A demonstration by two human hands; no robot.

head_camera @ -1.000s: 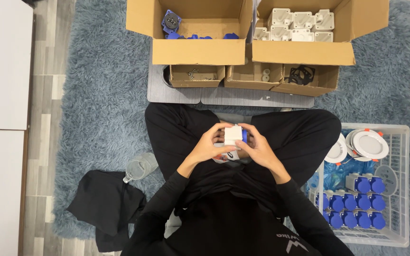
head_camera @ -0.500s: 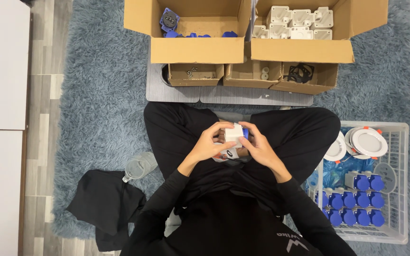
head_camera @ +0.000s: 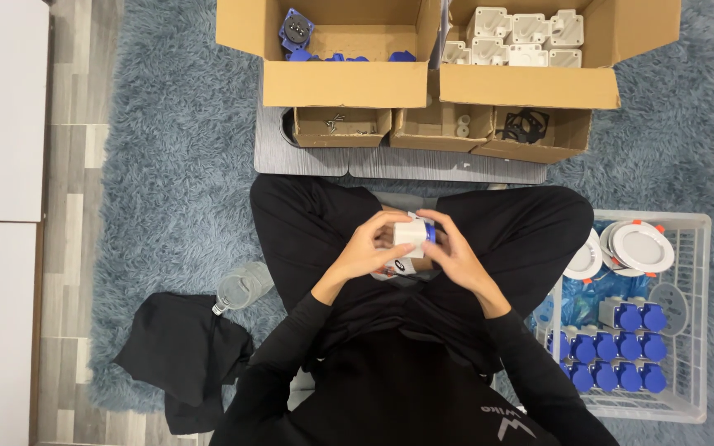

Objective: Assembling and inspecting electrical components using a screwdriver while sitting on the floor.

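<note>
At the middle of the frame the fingers of both hands curl around a small white box-shaped socket housing (head_camera: 411, 234) with a blue part showing at its right edge; the left hand (head_camera: 368, 250) wraps it from the left side with fingers bent over its top and front, and the right hand (head_camera: 454, 250) closes on it from the right, its fingertips pressed against the blue edge. The housing is pale and blocky, mostly hidden by the fingers, and it sits just above the lap of the person, who is seated cross-legged in black clothing on a shaggy blue-grey rug (head_camera: 175, 173). Whether a second loose piece lies under the hands cannot be told. Outward from the hands, a grey board (head_camera: 390, 163) lies on the rug in front of the knees, carrying three small open cardboard trays (head_camera: 440, 132) with small parts. Behind them, at the upper middle of the frame, stands a large cardboard box (head_camera: 340, 83) holding blue socket parts, and to its right another large cardboard box (head_camera: 530, 87) filled with white housings. At the lower right a white wire basket (head_camera: 696, 330) holds rows of finished blue-capped sockets (head_camera: 613, 363) and round white lamp fittings (head_camera: 634, 248). At the lower left lie a clear plastic bottle (head_camera: 241, 287) and a black cloth (head_camera: 179, 355).
</note>
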